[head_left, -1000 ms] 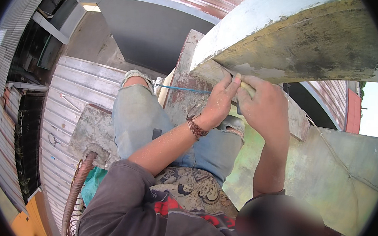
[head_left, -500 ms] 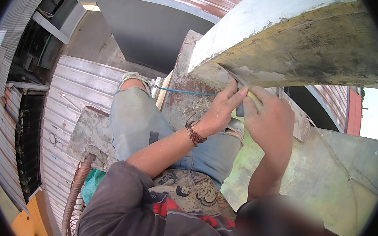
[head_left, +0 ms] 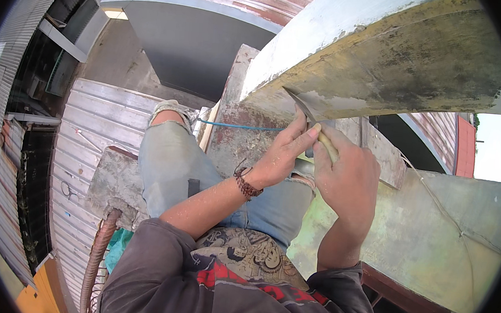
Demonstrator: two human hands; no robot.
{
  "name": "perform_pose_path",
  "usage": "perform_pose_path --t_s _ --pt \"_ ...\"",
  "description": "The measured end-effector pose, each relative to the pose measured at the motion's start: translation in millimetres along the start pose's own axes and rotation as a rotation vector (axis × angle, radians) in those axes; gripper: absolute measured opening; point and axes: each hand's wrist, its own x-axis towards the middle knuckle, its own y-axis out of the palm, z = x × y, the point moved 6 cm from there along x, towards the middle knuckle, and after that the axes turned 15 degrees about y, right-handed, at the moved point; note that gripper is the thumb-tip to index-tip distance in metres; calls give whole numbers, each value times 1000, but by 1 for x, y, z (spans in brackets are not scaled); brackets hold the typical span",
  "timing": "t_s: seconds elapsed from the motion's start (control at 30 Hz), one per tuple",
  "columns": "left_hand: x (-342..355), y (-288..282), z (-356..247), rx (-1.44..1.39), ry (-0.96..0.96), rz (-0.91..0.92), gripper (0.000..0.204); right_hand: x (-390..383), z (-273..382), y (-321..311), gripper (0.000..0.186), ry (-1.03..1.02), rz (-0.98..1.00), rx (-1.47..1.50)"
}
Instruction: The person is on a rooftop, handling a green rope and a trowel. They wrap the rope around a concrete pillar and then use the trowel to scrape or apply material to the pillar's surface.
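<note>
My right hand [head_left: 350,171] is closed around the pale yellow handle of a scraper [head_left: 301,106] with a thin metal blade. The blade's tip meets the lower left part of a curved concrete arch [head_left: 398,68], whose underside is stained and flaking. Beside the handle, my left hand [head_left: 275,160] has its thumb and fingers pressed on the scraper near the base of the blade. A braided bracelet [head_left: 245,182] circles my left wrist, and pale specks dot that forearm. Part of a dark grey piece behind my hands is too hidden to name.
I sit astride a weathered concrete ledge [head_left: 228,137], with a blue cord [head_left: 238,125] across it. Corrugated metal roofing [head_left: 87,143] lies below on the left, near a ribbed hose [head_left: 98,256]. A green-stained wall [head_left: 427,229] with a loose cable stands right.
The scraper's handle has tilted down to the right, and more of the blade's side shows. Both hands sit slightly lower and further left in view, which has itself shifted a little.
</note>
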Motion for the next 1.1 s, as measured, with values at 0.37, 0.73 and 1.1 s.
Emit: perform_pose_path --t_s 0.37,0.73,1.1 --pt "-4 -14 35 -128 -143 -25 65 31 -20 38 28 -137 5 -144" --pt "-2 -7 25 -285 -141 -14 91 28 -17 27 32 16 136 -46" --pt "-3 -4 16 -85 96 -25 78 15 -17 12 30 9 95 246"
